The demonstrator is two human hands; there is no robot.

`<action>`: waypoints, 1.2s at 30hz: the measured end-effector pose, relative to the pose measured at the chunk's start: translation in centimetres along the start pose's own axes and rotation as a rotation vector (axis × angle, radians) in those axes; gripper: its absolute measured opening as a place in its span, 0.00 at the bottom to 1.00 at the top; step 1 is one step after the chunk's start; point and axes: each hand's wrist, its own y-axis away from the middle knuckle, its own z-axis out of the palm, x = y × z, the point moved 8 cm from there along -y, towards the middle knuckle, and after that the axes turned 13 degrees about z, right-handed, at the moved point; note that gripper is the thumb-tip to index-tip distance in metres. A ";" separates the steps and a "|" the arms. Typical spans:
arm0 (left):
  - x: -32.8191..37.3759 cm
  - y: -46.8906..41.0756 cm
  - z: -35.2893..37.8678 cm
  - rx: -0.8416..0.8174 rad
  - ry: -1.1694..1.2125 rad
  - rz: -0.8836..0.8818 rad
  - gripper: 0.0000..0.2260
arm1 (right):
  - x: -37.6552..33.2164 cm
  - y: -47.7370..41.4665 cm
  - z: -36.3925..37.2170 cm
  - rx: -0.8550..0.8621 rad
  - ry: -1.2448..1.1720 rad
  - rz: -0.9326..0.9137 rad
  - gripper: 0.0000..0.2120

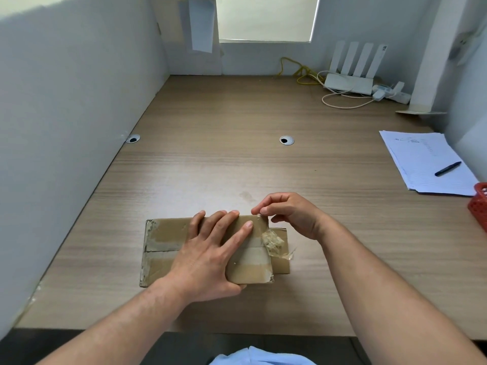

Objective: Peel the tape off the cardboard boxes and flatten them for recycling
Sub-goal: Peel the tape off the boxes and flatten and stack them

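A small brown cardboard box (pixel 163 248) lies on the wooden desk (pixel 237 159) near its front edge. My left hand (pixel 210 251) rests flat on the box top, fingers spread and straight, thumb at the near edge. My right hand (pixel 290 214) is at the box's far right corner, thumb and forefinger pinching a clear tape end (pixel 259 216) there. A crumpled wad of peeled clear tape (pixel 274 242) sticks to the box's right end, over a side flap (pixel 280 264) that juts out to the right.
A stack of papers (pixel 427 164) with a black pen (pixel 448 169) lies at the right, with a red basket (pixel 479 204) at the edge. A white router (pixel 350 83) and cables sit at the back right. Two cable grommets (pixel 286 140) are set in the desk.
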 end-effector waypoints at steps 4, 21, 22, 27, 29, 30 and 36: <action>-0.5 -0.3 0.0 -0.006 0.016 -0.023 0.50 | -0.4 0.1 -0.5 0.074 0.011 -0.046 0.07; -6.4 -2.7 1.4 -0.162 0.154 -0.277 0.50 | -1.9 2.3 0.8 0.536 0.550 -0.281 0.16; -6.4 -2.7 1.4 -0.165 0.151 -0.275 0.50 | -2.2 2.3 1.5 0.581 0.643 -0.318 0.19; -6.2 -2.6 1.5 -0.181 0.157 -0.275 0.49 | -3.3 1.7 2.2 0.746 0.690 -0.411 0.17; -6.3 -2.6 1.5 -0.178 0.160 -0.277 0.49 | -2.8 0.7 1.2 0.702 0.559 -0.288 0.15; -6.4 -2.5 1.6 -0.177 0.162 -0.277 0.49 | -2.2 0.2 0.5 0.682 0.440 -0.208 0.15; -6.3 -2.5 1.7 -0.183 0.166 -0.259 0.49 | 2.1 -2.8 -1.6 0.575 -0.159 0.109 0.03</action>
